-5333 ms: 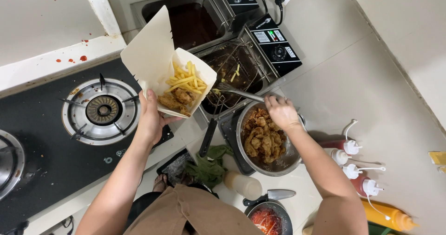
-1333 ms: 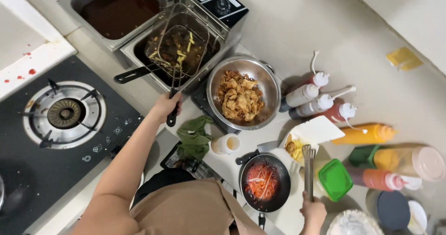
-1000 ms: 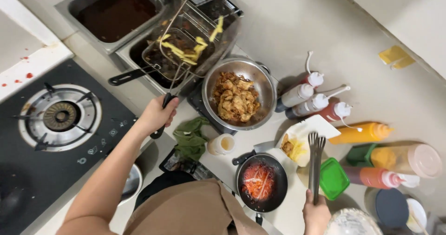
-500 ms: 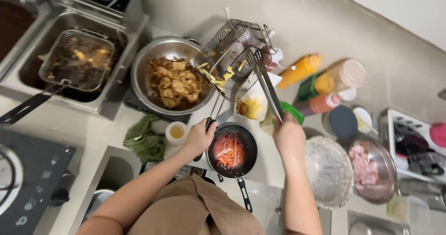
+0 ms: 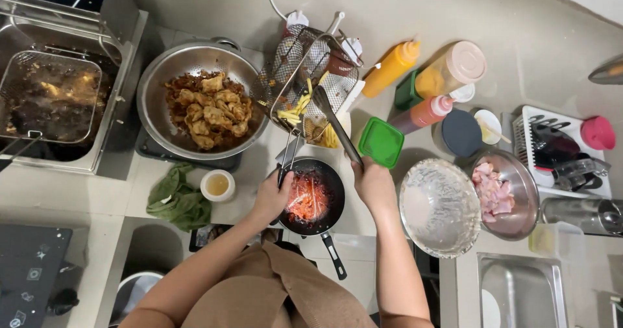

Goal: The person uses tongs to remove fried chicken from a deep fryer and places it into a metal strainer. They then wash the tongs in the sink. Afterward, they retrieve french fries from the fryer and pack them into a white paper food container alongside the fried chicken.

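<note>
My left hand [image 5: 272, 196] grips the handle of a wire fryer basket [image 5: 305, 81], tilted over a white paper box [image 5: 334, 133] of fries. A few fries [image 5: 295, 110] lie in the basket's lower end. My right hand [image 5: 372, 180] holds metal tongs [image 5: 335, 124] whose tips reach into the basket. Just under both hands sits a small black pan [image 5: 311, 197] with red sauce. To the left stands a big steel bowl [image 5: 156, 81] of fried chicken pieces [image 5: 207, 107].
A deep fryer [image 5: 55, 101] with another basket is at far left. Sauce bottles [image 5: 389, 68], a green lid [image 5: 381, 142], a floury bowl [image 5: 440, 206], a bowl of raw meat [image 5: 498, 190], a green cloth [image 5: 174, 195] and a small cup [image 5: 217, 185] crowd the counter. A sink [image 5: 513, 289] lies lower right.
The basket was lifted out of the fryer, carried right over the chicken bowl and tipped at the fry box. My right hand brought the tongs up into it.
</note>
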